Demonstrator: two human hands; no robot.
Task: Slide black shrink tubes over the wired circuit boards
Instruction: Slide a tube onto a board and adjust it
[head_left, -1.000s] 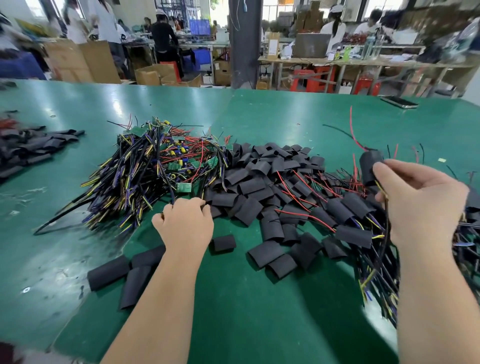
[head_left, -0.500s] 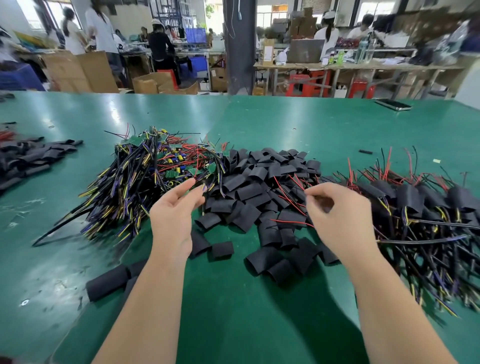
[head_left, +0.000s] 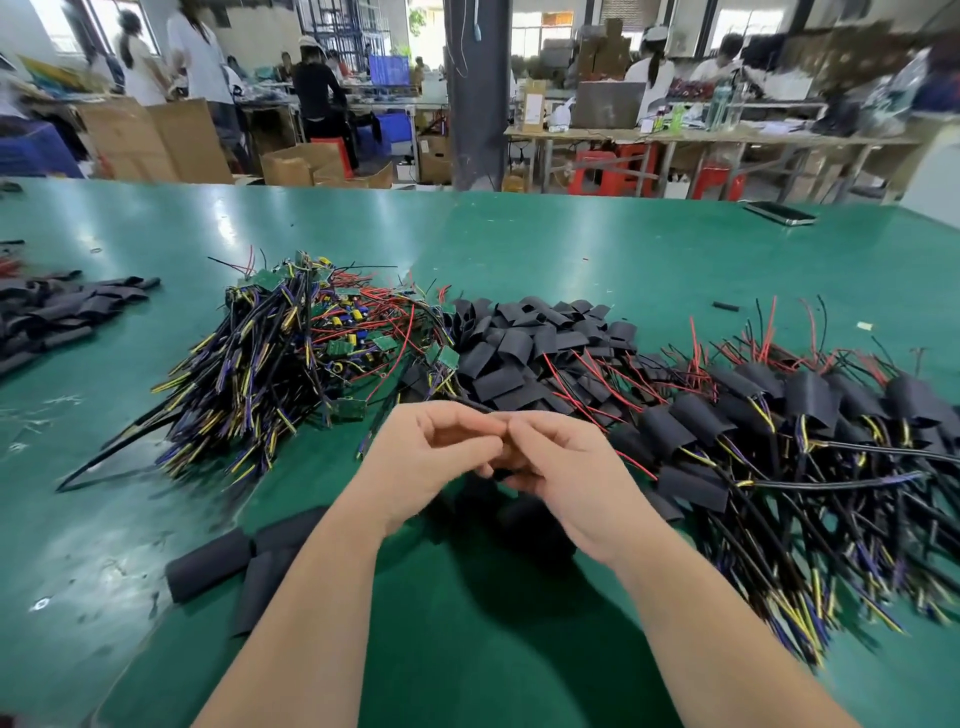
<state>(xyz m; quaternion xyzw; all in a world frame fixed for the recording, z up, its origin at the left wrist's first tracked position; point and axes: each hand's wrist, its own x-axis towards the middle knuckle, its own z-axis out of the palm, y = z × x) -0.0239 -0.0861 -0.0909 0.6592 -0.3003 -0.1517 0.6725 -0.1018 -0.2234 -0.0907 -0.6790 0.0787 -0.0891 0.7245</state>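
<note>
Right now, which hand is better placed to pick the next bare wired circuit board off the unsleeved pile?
Left. The unsleeved pile lies to the side of the left hand, with a green circuit board just beyond its fingers; the right hand sits nearer the sleeved boards.

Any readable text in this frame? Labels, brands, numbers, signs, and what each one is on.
No text in this frame can be read.
Green circuit boards: any markings are too small to read.
Box with a pale label on the far bench: blurred, unreadable.
Brown cartons on the floor: no legible print.
Black shrink tubes: no print visible.
</note>
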